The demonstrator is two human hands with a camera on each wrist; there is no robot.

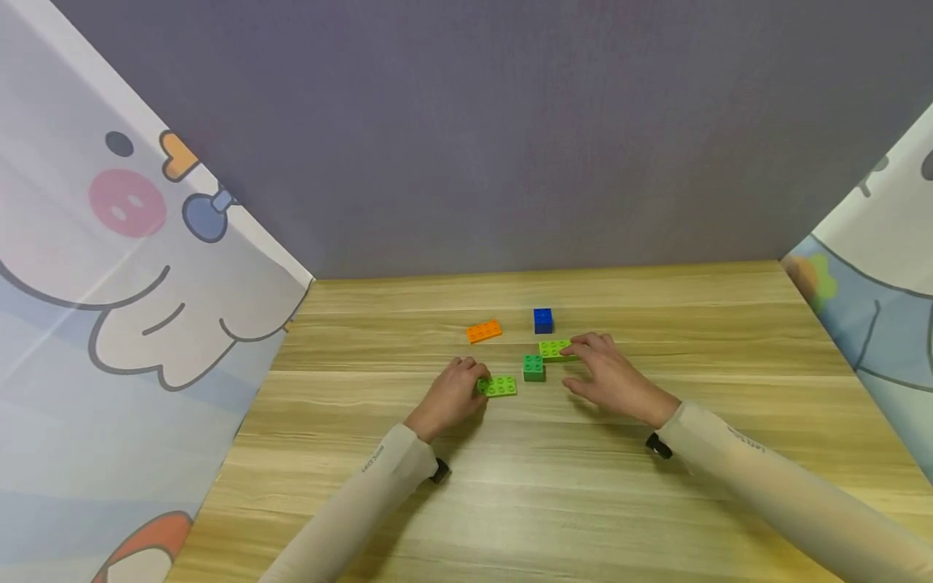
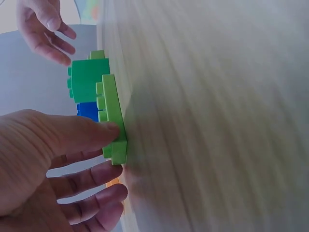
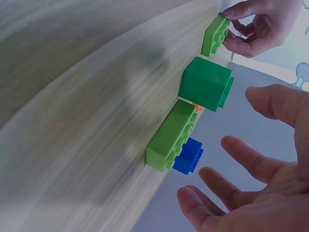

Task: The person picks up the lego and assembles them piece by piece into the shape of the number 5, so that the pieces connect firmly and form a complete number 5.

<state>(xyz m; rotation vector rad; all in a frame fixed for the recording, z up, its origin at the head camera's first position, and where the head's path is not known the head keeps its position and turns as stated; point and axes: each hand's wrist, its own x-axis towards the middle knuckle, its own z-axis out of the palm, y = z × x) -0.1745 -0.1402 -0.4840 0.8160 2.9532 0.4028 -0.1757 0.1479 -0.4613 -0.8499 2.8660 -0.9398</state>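
Note:
My left hand (image 1: 455, 394) pinches the left end of a thin lime-green building plate (image 1: 500, 386) between thumb and fingers, low over the table; the left wrist view shows the thumb on the plate's side (image 2: 115, 108). My right hand (image 1: 608, 376) hovers with fingers spread beside a longer lime-green brick (image 3: 171, 135), apart from it in the right wrist view. Between the two lime pieces stands a dark green square brick (image 1: 534, 368), studs up. Farther back are a blue square brick (image 1: 543, 321) and a thin orange plate (image 1: 484, 331).
The pieces lie on a wood-grain table (image 1: 583, 502). A grey panel (image 1: 510, 146) rises along its back edge. Printed cartoon panels stand at the left (image 1: 146, 267) and right (image 1: 882, 267) sides.

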